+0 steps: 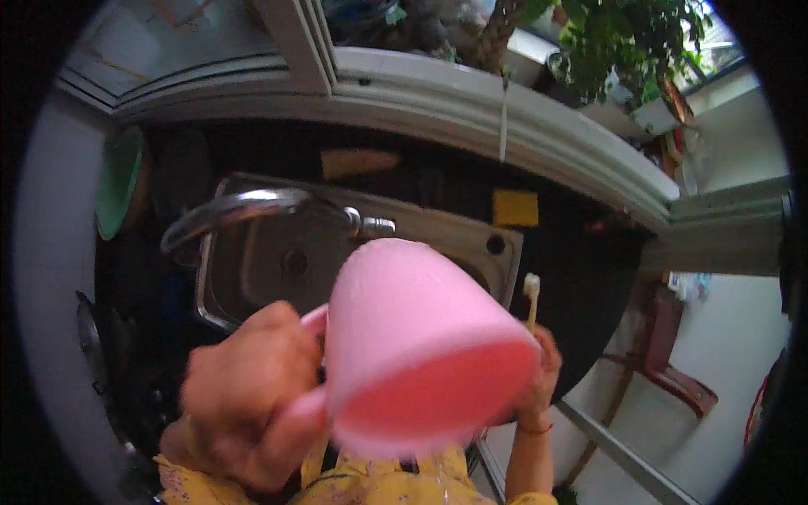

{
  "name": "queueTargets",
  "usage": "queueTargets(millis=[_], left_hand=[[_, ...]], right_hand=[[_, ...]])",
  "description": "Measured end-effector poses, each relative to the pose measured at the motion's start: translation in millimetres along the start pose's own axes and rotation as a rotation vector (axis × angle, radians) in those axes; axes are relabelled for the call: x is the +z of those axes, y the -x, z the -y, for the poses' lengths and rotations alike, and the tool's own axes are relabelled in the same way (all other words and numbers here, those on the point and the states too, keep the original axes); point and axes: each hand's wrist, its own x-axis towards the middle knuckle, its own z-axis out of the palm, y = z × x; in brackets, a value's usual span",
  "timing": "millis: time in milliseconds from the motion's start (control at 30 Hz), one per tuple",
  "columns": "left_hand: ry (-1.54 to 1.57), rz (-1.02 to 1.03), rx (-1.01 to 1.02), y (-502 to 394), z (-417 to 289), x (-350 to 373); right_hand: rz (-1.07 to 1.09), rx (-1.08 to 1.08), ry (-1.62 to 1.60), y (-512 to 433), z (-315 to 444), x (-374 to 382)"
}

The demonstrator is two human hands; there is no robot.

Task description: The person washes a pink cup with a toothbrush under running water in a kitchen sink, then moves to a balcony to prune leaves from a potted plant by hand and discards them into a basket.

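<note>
A large pink mug point(410, 303) fills the middle of the view, lying tilted with its wide, reddish mouth facing back toward my body. My left hand point(252, 385) is closed around the mug's handle point(314, 319). Beyond the mug's right side, my right hand point(546, 372) grips a toothbrush point(532, 303), its pale bristle head pointing up and away from me. The mug hides part of the right hand. Below the mug's far end is a steel sink point(265, 271), with a chrome curved faucet point(246, 205) reaching over its left basin.
A yellow sponge point(516, 208) lies on the dark counter point(581, 284) behind the sink. A green basin point(120, 183) leans at the far left. A window frame point(429, 82) runs along the back, with potted plants point(606, 44) beyond it. Dark cookware point(95, 334) sits at the left.
</note>
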Motion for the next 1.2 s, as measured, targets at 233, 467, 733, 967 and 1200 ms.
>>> queueTargets(millis=[233, 467, 733, 967, 1200], left_hand=[[-0.171, -0.031, -0.468, 77.0, 100.1, 55.7], [-0.298, -0.022, -0.429, 98.0, 146.5, 90.4], [-0.39, 0.009, -0.284, 107.3, 207.5, 118.3], [-0.355, 0.035, -0.421, 118.0, 255.1, 120.5], [-0.376, 0.116, -0.39, 126.0, 264.8, 115.0]], right_hand=[[0.347, -0.597, 0.717, -27.9, 60.9, 18.2], [0.6, -0.788, 1.206, -61.3, 47.5, 66.0], [0.638, -0.665, 1.23, -79.1, -70.7, 83.7], [0.563, -0.527, 1.144, -92.7, -106.1, 91.3], [0.723, -0.325, 1.303, -102.1, -105.8, 101.5]])
